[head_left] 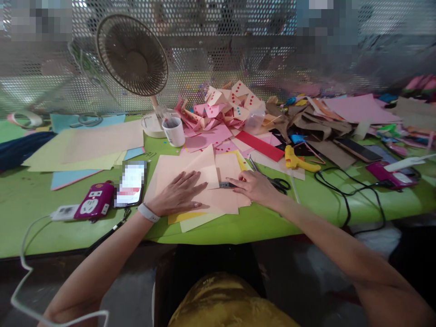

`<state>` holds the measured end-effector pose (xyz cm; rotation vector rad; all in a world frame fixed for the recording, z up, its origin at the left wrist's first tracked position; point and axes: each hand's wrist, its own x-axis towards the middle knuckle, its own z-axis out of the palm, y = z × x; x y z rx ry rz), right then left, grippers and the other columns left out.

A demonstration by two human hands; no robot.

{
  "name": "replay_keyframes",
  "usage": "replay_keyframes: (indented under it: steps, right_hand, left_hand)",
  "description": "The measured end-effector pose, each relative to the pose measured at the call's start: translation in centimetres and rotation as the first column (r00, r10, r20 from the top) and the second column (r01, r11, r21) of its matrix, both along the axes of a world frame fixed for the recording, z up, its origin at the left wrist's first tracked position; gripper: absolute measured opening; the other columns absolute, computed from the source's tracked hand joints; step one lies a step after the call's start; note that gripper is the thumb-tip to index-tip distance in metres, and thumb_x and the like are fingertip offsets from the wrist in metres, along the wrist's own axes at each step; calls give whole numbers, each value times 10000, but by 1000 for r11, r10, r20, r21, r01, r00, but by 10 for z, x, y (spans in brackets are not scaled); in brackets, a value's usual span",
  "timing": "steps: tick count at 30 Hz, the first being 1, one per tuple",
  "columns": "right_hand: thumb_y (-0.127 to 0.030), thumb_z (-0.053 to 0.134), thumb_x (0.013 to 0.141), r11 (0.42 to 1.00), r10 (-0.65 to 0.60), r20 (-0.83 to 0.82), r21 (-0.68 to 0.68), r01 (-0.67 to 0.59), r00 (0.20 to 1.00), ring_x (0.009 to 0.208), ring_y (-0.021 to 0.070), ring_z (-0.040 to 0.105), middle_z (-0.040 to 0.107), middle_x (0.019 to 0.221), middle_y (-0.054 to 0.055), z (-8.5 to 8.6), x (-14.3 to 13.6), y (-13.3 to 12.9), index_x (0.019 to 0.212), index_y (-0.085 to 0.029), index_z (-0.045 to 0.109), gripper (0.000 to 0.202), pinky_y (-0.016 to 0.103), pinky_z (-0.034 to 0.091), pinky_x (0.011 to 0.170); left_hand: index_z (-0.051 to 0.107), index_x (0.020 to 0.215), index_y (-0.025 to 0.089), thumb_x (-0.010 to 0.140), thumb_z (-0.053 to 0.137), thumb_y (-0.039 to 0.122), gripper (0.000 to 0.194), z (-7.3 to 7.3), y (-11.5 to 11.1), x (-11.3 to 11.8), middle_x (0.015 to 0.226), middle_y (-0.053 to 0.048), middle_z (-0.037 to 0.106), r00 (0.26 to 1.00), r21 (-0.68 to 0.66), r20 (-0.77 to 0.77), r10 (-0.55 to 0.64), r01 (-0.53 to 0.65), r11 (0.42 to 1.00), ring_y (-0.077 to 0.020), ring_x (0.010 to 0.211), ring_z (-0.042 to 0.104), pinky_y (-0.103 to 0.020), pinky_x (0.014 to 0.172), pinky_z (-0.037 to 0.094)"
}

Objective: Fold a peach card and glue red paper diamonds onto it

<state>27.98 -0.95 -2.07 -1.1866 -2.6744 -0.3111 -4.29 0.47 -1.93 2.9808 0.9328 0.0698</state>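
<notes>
A: In the head view, where were the peach sheets (218, 202) seen?
B: They were spread in a loose stack on the green table (265, 222), between the two forearms. A yellow sheet (175, 218) was partly covered by them at the near edge.

A: How was the left hand (180, 193) placed?
B: It was laid flat on the stack, palm down, with its fingers spread wide and nothing gripped. A white band (149, 212) was worn at the wrist.

A: And the right hand (254, 185)?
B: A small grey tool (226, 185) was pinched in its fingers, held low over the paper. Its exact kind could not be told, as part of it was hidden by the hand. Beside that hand, black-handled scissors (282, 185) were left on the table.

A: What was set farther out?
B: To the right, a yellow glue gun (296, 161) was seen near a red strip (260, 146). Behind the stack, cut paper scraps (231, 106) were heaped next to a white cup (174, 132) and a fan (132, 56). On the left, a lit phone (130, 185) was laid just beside a purple device (95, 200), into which a white plug was fitted.
</notes>
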Motion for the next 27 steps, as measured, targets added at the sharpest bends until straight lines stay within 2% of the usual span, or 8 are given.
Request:
replay_keyframes:
  steps: [6, 11, 16, 21, 27]
  right_hand:
    - [-373, 526, 950, 1000, 18, -24, -18, -19, 1000, 737, 159, 495, 581, 915, 86, -1, -1, -2, 1284, -236, 604, 369, 282, 365, 658]
    - [-363, 529, 947, 1000, 21, -86, -11, -22, 996, 823, 191, 520, 575, 944, 102, -5, 5, -8, 1266, -218, 612, 360, 309, 411, 703]
    - [-333, 522, 953, 1000, 21, -42, -8, -22, 999, 829, 200, 541, 603, 926, 104, -1, -3, -9, 1310, -173, 566, 393, 326, 433, 723]
    - [-292, 548, 941, 999, 40, -61, 6, -39, 997, 841, 196, 571, 637, 932, 110, 1, -14, -10, 1177, -146, 641, 292, 322, 453, 724]
    - [-267, 582, 924, 997, 76, -104, 38, -73, 992, 802, 179, 570, 645, 887, 95, -1, -8, -15, 1161, -151, 658, 274, 309, 457, 705]
  left_hand:
    - [195, 1522, 345, 933, 338, 628, 669, 0, 0, -1, 1624, -23, 74, 1000, 13, 14, -6, 6, 1000, -279, 1481, 118, -469, 1199, 100]
    - [185, 1523, 347, 927, 329, 644, 681, 0, 0, -1, 1625, -21, 55, 1000, 17, -2, -9, 9, 1000, -280, 1482, 109, -468, 1197, 98]
    - [186, 1524, 334, 923, 326, 652, 694, -1, 1, -1, 1625, -38, 55, 1000, 20, -6, -12, 12, 1000, -282, 1482, 105, -475, 1197, 90]
    - [181, 1522, 344, 921, 352, 641, 692, -4, 2, -3, 1626, -29, 57, 1000, 13, 17, -12, 11, 1000, -288, 1481, 112, -482, 1198, 98]
    - [197, 1520, 337, 911, 364, 651, 705, -4, 2, -3, 1625, -43, 68, 1000, 3, 24, -7, 7, 1000, -294, 1480, 113, -486, 1196, 104]
